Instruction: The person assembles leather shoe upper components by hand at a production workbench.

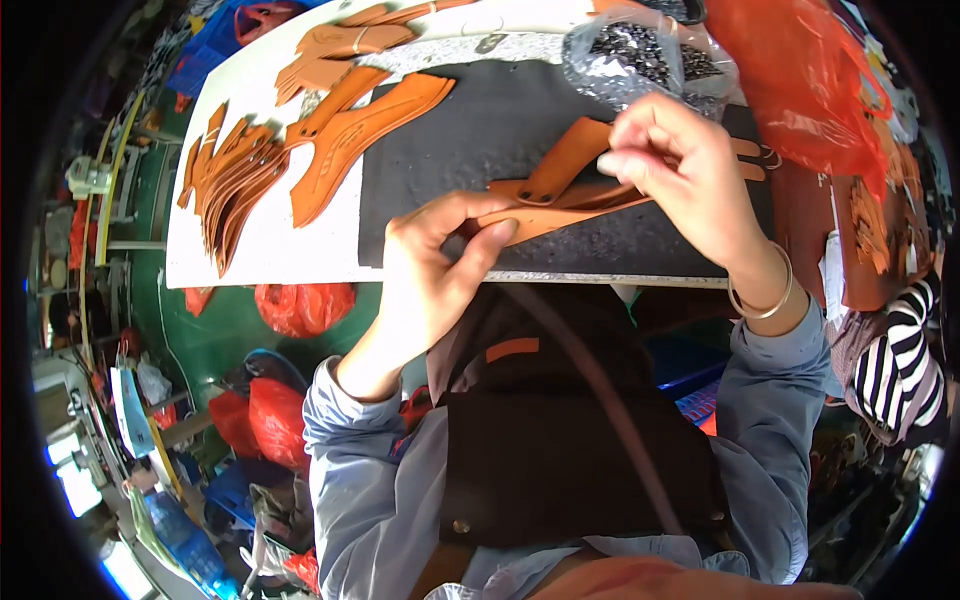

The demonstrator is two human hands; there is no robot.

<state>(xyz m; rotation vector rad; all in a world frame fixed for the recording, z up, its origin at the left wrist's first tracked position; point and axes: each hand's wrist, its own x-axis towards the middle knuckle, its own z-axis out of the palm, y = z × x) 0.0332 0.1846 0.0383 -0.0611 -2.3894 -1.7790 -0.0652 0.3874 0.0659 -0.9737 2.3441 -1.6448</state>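
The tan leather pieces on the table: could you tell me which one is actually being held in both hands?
The long strap piece over the dark mat, pinched by the left hand and right hand; the others lie untouched.

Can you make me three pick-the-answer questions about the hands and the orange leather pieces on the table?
1. Where is the pile of orange leather pieces?
A. left on the white board
B. on the floor
C. in the red bag

2. What colour is the mat under the hands?
A. yellow
B. dark grey
C. pink

3. What is the left hand doing?
A. resting flat and empty
B. pinching a leather strap
C. holding scissors

Answers: 1 A, the pile lies on the white board. 2 B, the mat looks dark grey. 3 B, the thumb and fingers pinch the leather strap, which the right hand grips too.
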